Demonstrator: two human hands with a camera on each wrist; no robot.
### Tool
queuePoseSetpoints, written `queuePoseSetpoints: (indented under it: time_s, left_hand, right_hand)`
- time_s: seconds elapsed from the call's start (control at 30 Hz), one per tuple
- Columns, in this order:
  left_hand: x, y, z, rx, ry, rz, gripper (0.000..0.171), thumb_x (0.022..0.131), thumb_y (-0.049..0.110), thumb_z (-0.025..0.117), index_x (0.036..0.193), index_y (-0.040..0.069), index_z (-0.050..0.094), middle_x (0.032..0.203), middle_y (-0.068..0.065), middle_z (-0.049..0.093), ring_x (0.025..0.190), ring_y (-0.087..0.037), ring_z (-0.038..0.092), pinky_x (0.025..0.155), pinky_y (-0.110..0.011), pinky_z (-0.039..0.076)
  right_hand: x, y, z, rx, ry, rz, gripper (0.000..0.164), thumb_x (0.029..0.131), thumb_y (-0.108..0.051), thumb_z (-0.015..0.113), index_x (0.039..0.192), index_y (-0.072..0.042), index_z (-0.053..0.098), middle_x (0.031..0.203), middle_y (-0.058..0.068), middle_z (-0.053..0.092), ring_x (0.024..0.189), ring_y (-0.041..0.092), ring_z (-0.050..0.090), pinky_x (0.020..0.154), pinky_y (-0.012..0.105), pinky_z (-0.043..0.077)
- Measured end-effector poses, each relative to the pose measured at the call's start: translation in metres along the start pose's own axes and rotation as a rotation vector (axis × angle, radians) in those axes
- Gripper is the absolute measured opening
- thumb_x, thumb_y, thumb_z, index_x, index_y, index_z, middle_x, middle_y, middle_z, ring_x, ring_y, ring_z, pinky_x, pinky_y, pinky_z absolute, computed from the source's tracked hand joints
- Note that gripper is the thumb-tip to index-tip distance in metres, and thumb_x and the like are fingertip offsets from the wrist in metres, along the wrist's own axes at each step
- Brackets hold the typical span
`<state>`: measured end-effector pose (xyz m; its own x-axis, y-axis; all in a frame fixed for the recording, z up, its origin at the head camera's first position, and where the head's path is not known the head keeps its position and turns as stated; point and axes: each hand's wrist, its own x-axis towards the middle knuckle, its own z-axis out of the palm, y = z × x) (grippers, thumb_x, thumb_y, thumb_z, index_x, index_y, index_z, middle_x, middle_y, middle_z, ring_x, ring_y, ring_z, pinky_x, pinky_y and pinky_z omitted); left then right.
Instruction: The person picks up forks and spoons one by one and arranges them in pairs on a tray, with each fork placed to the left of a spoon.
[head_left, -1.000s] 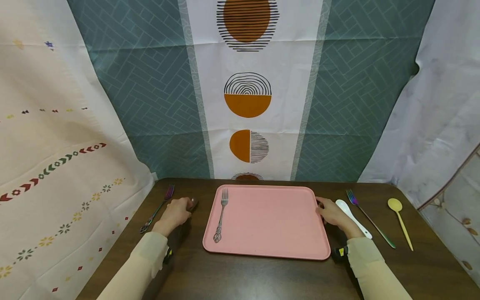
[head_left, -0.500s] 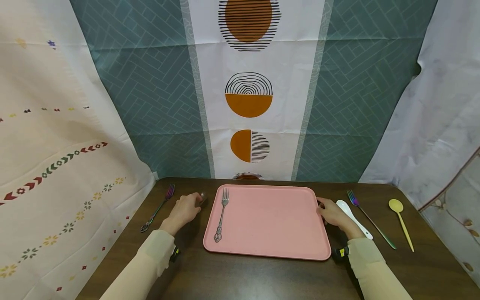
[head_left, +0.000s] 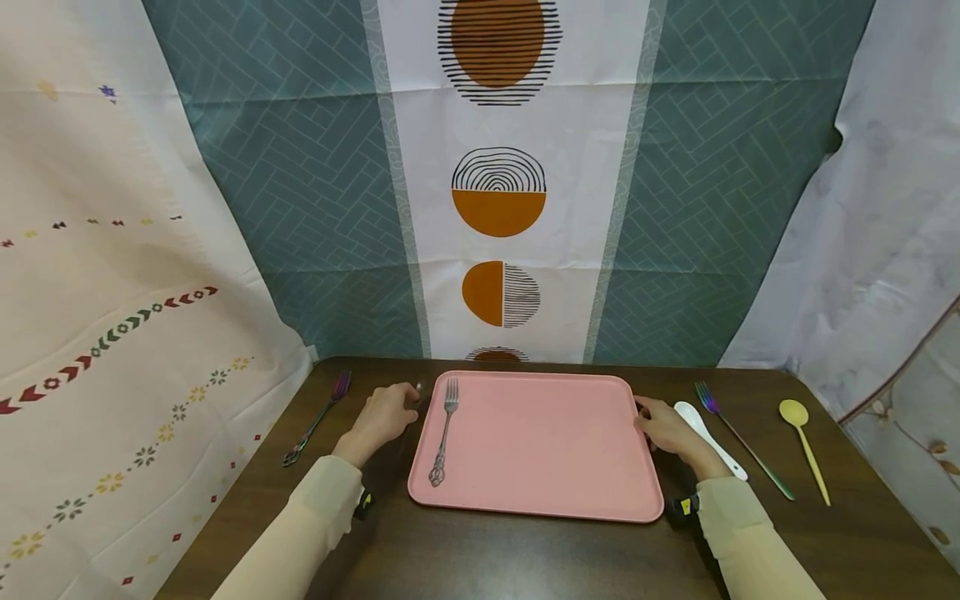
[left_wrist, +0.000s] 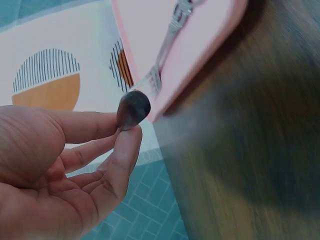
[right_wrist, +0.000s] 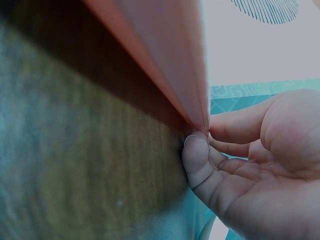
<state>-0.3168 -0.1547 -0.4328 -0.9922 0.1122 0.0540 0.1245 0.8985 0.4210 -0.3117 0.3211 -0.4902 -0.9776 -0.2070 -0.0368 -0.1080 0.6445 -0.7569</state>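
Note:
My left hand [head_left: 385, 412] is left of the pink tray [head_left: 540, 446], pinching a dark metal utensil with a rounded end [left_wrist: 133, 108] between thumb and fingers. In the head view only its shiny tip shows past the fingers; the rest is hidden, so its exact kind is unclear. A silver fork [head_left: 443, 433] with an ornate handle lies inside the tray along the left side, tines away from me. At the tray's right edge, my right hand [head_left: 666, 429] pinches the rim; in the right wrist view thumb and finger [right_wrist: 196, 152] meet on it.
A purple-tined fork [head_left: 318, 417] lies at the table's far left. Beside the right hand are a white spoon [head_left: 708, 439], a rainbow fork with a green handle end [head_left: 742, 440] and a yellow spoon [head_left: 805, 450]. Patterned cloth [head_left: 498, 225] hangs behind the dark wooden table [head_left: 487, 554].
My left hand has moved right, toward the tray's left edge, carrying the dark utensil. The right hand has stayed on the tray's rim. The tray and other cutlery have kept their places.

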Motion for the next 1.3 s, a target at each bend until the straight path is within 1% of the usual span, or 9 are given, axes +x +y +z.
queuePoseSetpoints:
  time_s: [0.13, 0.2, 0.3, 0.43, 0.57, 0.73, 1.0, 1.2, 1.3]
  left_hand:
    - [0.004, 0.011, 0.005, -0.020, -0.004, -0.006, 0.026, 0.094, 0.009, 0.076, 0.119, 0.004, 0.071, 0.121, -0.018, 0.071, 0.100, -0.034, 0.068, 0.086, -0.051, 0.055]
    - [0.006, 0.016, 0.009, -0.031, -0.003, -0.002, 0.025, 0.094, 0.010, 0.077, 0.117, 0.004, 0.072, 0.119, -0.017, 0.072, 0.098, -0.031, 0.068, 0.083, -0.049, 0.056]
    - [0.008, 0.023, 0.013, -0.032, 0.000, 0.010, 0.022, 0.093, 0.011, 0.077, 0.114, 0.004, 0.073, 0.109, -0.014, 0.073, 0.089, -0.027, 0.065, 0.076, -0.044, 0.055]
    - [0.009, 0.029, 0.016, -0.034, -0.002, 0.019, 0.021, 0.094, 0.010, 0.076, 0.114, 0.005, 0.073, 0.097, -0.010, 0.071, 0.078, -0.023, 0.061, 0.066, -0.038, 0.053]
    - [0.007, 0.034, 0.019, -0.060, -0.018, 0.016, 0.023, 0.094, 0.007, 0.075, 0.116, 0.003, 0.073, 0.095, -0.010, 0.071, 0.076, -0.022, 0.064, 0.061, -0.034, 0.054]
    - [0.005, 0.039, 0.023, -0.101, -0.060, 0.002, 0.024, 0.093, 0.004, 0.075, 0.117, 0.001, 0.072, 0.092, -0.010, 0.071, 0.074, -0.019, 0.067, 0.059, -0.031, 0.054]
    - [0.005, 0.043, 0.032, -0.099, -0.055, 0.030, 0.022, 0.092, 0.004, 0.075, 0.113, 0.001, 0.073, 0.085, -0.007, 0.068, 0.070, -0.019, 0.060, 0.058, -0.029, 0.049]
    - [0.003, 0.049, 0.038, -0.142, -0.090, 0.010, 0.022, 0.091, 0.003, 0.076, 0.113, 0.000, 0.072, 0.076, -0.006, 0.063, 0.063, -0.017, 0.057, 0.053, -0.028, 0.047]
    - [0.003, 0.051, 0.042, -0.151, -0.102, 0.000, 0.023, 0.090, 0.003, 0.078, 0.113, 0.000, 0.073, 0.080, -0.008, 0.066, 0.063, -0.017, 0.059, 0.053, -0.028, 0.048]
  right_hand:
    - [-0.002, -0.001, -0.001, 0.006, 0.000, -0.007, 0.054, 0.100, 0.002, 0.048, 0.148, 0.022, 0.033, 0.082, 0.011, 0.054, 0.059, 0.019, 0.052, 0.053, 0.032, 0.050]
    - [-0.002, 0.000, -0.001, 0.005, -0.002, -0.003, 0.054, 0.100, 0.002, 0.048, 0.148, 0.022, 0.033, 0.081, 0.010, 0.054, 0.057, 0.019, 0.052, 0.052, 0.031, 0.049]
    - [-0.002, 0.002, 0.000, 0.002, -0.004, -0.006, 0.054, 0.101, 0.001, 0.048, 0.148, 0.022, 0.033, 0.081, 0.010, 0.055, 0.055, 0.018, 0.051, 0.051, 0.031, 0.048]
    - [-0.002, 0.001, 0.000, -0.005, -0.005, -0.003, 0.054, 0.102, -0.001, 0.048, 0.149, 0.021, 0.032, 0.082, 0.010, 0.055, 0.054, 0.018, 0.051, 0.052, 0.031, 0.047]
    - [-0.002, -0.002, 0.000, -0.003, -0.008, 0.002, 0.054, 0.101, 0.000, 0.047, 0.149, 0.021, 0.032, 0.082, 0.011, 0.055, 0.056, 0.019, 0.052, 0.053, 0.033, 0.049]
    - [-0.003, -0.005, -0.001, 0.004, -0.011, 0.009, 0.055, 0.101, 0.001, 0.047, 0.149, 0.021, 0.032, 0.083, 0.012, 0.055, 0.059, 0.020, 0.052, 0.054, 0.033, 0.050]
    - [-0.003, -0.005, 0.000, 0.006, -0.008, -0.004, 0.054, 0.101, 0.001, 0.047, 0.148, 0.023, 0.031, 0.084, 0.012, 0.055, 0.058, 0.019, 0.052, 0.053, 0.032, 0.050]
    - [-0.002, -0.002, 0.001, 0.002, -0.006, -0.002, 0.053, 0.102, 0.001, 0.047, 0.148, 0.022, 0.032, 0.085, 0.012, 0.056, 0.057, 0.018, 0.052, 0.052, 0.032, 0.049]
    - [-0.002, -0.001, 0.001, 0.000, -0.008, 0.003, 0.053, 0.102, 0.001, 0.048, 0.149, 0.021, 0.033, 0.084, 0.011, 0.055, 0.055, 0.018, 0.051, 0.052, 0.030, 0.048]
